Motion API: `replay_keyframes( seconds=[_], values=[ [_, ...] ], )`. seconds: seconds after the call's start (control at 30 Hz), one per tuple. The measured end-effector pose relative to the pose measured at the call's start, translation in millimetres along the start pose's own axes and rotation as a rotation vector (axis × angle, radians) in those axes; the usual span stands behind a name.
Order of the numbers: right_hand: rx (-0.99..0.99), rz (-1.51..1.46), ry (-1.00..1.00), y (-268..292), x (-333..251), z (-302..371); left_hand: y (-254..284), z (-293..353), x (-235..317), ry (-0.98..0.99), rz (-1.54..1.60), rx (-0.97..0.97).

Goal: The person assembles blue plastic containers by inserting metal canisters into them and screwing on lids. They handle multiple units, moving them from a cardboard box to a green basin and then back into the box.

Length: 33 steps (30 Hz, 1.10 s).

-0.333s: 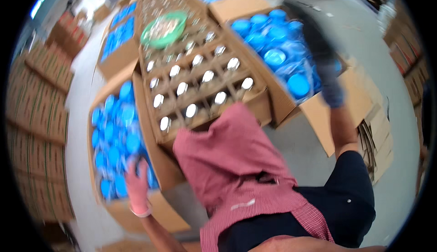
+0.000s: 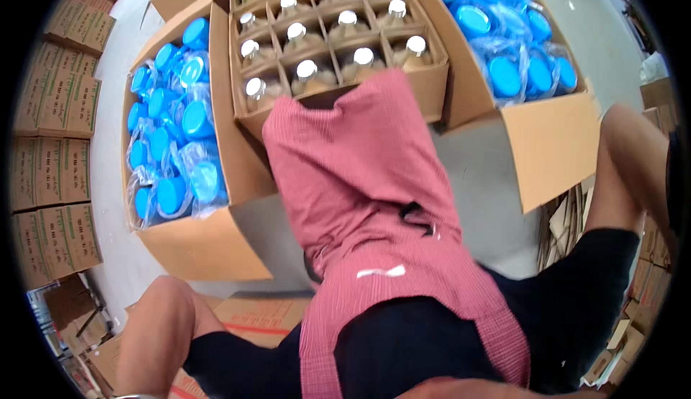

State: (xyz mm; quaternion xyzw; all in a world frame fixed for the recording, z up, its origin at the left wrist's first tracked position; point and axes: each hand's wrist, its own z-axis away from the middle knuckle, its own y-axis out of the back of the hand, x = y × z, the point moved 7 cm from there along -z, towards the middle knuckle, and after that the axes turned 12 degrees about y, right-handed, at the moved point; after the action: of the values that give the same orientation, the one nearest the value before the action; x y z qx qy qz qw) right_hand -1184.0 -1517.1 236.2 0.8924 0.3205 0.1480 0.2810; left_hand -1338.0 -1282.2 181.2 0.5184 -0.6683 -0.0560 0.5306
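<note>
Neither of my hands shows. My left arm (image 2: 167, 323) bends at the elbow and drops to the lower edge, where a light band at the wrist just shows. On the right, my bent right arm (image 2: 633, 150) runs out at the right rim beside a dark edge that I cannot make out. In front of my pink apron (image 2: 360, 161) is a divided carton (image 2: 338, 104) with silver-capped bottles (image 2: 307, 75) standing upright in its compartments. Blue-lidded containers (image 2: 196, 119) in clear plastic fill the open carton (image 2: 201, 248) at left. More blue-lidded containers (image 2: 504, 75) lie in the carton (image 2: 551, 147) at right.
Stacked closed cartons (image 2: 61, 104) line the left side. Flattened cardboard (image 2: 565, 222) lies on the floor at right, below the right carton's flap. Another carton (image 2: 259, 316) sits low behind my left arm. Further cartons (image 2: 651, 284) stand at the right rim.
Both arms have pulled back: the left, pink-gloved hand has left the blue-lidded containers, and the right, dark-covered hand has left the right carton. The view has shifted, with the green basket out of sight.
</note>
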Motion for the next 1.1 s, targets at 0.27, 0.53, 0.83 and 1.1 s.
replay_keyframes(
  seconds=[0.27,0.53,0.83,1.1],
  values=[
    [-0.039,-0.015,0.062,13.5,2.7,3.4,-45.7,-42.0,10.3,-0.076,-0.043,-0.137],
    [-0.07,-0.07,0.085,-22.0,21.2,-7.5,-38.0,-33.5,-18.8,-0.04,-0.041,-0.156],
    [0.146,-0.171,-0.073,-76.0,66.4,3.7,72.1,-15.6,-182.8,0.338,-0.19,0.292],
    [0.463,-0.28,-0.459,-107.8,109.4,43.7,-10.1,63.0,-462.2,0.64,-1.006,-0.151]
  ],
)
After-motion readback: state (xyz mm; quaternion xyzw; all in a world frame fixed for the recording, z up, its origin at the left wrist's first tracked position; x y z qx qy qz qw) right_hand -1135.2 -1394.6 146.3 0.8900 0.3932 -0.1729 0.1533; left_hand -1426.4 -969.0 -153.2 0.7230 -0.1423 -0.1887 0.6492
